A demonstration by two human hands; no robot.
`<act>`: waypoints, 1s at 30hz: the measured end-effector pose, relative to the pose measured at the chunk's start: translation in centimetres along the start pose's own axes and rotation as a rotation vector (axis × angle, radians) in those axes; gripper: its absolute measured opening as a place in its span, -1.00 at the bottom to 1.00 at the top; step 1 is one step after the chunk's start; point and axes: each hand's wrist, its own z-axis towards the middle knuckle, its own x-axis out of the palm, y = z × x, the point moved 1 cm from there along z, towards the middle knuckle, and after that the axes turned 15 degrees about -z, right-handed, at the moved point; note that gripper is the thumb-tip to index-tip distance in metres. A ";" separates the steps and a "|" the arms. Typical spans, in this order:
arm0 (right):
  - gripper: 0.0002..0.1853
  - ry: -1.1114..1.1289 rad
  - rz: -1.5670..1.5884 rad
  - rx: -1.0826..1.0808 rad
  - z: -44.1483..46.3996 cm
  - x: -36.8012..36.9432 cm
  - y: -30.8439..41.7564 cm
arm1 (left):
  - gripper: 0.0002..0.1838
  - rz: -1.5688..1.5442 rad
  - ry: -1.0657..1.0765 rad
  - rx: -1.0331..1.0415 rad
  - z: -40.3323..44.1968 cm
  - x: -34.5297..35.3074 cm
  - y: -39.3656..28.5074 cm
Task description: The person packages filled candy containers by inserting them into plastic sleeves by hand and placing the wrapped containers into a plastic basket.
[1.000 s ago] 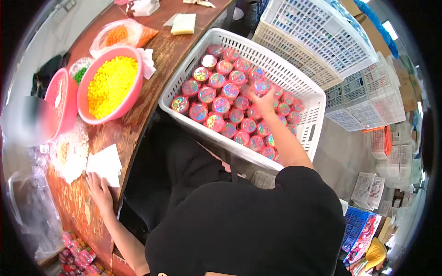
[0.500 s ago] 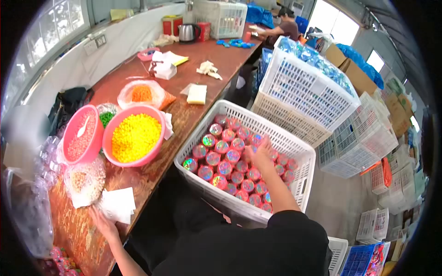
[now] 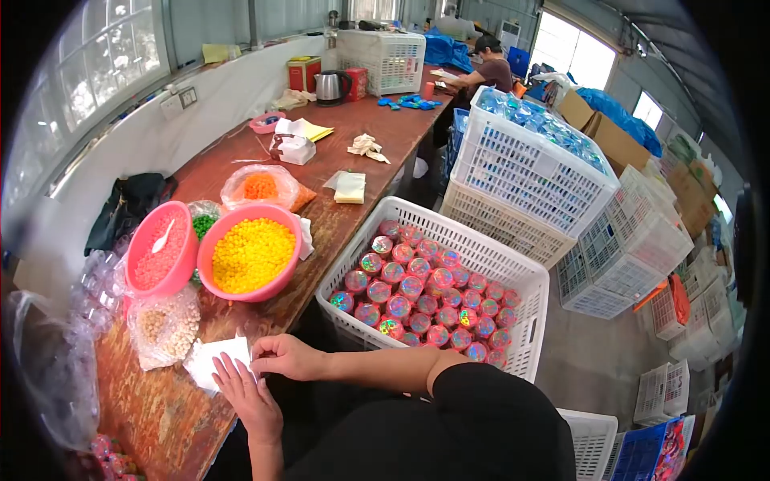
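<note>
A small stack of white paper sheets (image 3: 210, 353) lies near the table's front edge. My left hand (image 3: 247, 398) rests its outstretched fingers on the lower part of the stack. At the stack's right edge, my right hand (image 3: 290, 357) is closed, its thumb and fingers pinching the paper. Just beyond the paper sits a clear bag of pale beads (image 3: 164, 327). Behind that stand a pink bowl of yellow beads (image 3: 253, 252) and a tilted pink bowl of pink beads (image 3: 163, 255) with a white spoon (image 3: 163, 236) in it.
Right of the table, a white crate (image 3: 525, 321) holds many pink jars with shiny round tops (image 3: 411, 287). Stacked crates (image 3: 533, 172) stand beyond it. A bag of orange beads (image 3: 261, 187), a kettle (image 3: 330, 86) and a seated person (image 3: 491, 68) are farther along the table.
My right hand has moved left from above the pink jars in the crate to the paper's edge. My left hand has shifted right and up onto the paper.
</note>
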 end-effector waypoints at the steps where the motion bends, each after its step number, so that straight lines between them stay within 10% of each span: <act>1: -0.82 -0.021 0.026 0.009 0.0 0.0 0.7 | -0.46 -0.229 -0.116 -0.095 0.5 -0.6 -1.4; 2: -0.82 -0.024 0.023 0.007 0.1 -0.2 0.8 | -0.46 -0.232 -0.117 -0.091 0.1 -0.2 -0.9; 4: -0.88 0.017 -0.072 -0.027 -0.2 -0.2 0.7 | -0.44 -1.359 -0.420 -0.715 -1.7 0.9 1.7; 5: -0.88 0.014 -0.076 -0.024 -0.4 -0.3 0.7 | -0.52 -1.728 -0.240 -0.925 -1.6 0.0 2.6; 9: -0.83 0.174 -0.158 0.071 -1.3 -0.7 1.8 | -0.71 -1.908 0.016 -0.856 -0.9 -0.6 2.4; 12: -0.71 0.129 -0.243 0.070 -1.4 -0.6 0.3 | -0.84 -1.569 -0.324 -0.784 -1.1 0.3 1.6; 15: -0.65 -0.045 -0.498 -0.137 -1.8 -1.1 1.3 | -0.92 -1.167 -0.226 -0.643 -0.8 0.6 1.4; 18: -0.78 -0.036 -0.608 0.089 -1.3 -0.9 2.4 | -0.84 -0.988 -0.090 -0.779 0.7 -1.2 -0.3; 24: -0.91 0.087 -0.185 0.225 1.2 2.0 -1.5 | -0.80 -0.856 -0.280 -0.718 -3.4 -3.7 2.2; 27: -0.91 0.026 -0.520 -0.100 2.7 3.5 -1.7 | -0.81 -0.773 -0.301 -0.560 -5.5 -8.4 5.4; 30: -0.93 0.106 -0.464 0.044 3.5 2.7 -1.3 | -0.70 0.227 -0.475 -0.464 -8.9 -18.5 11.5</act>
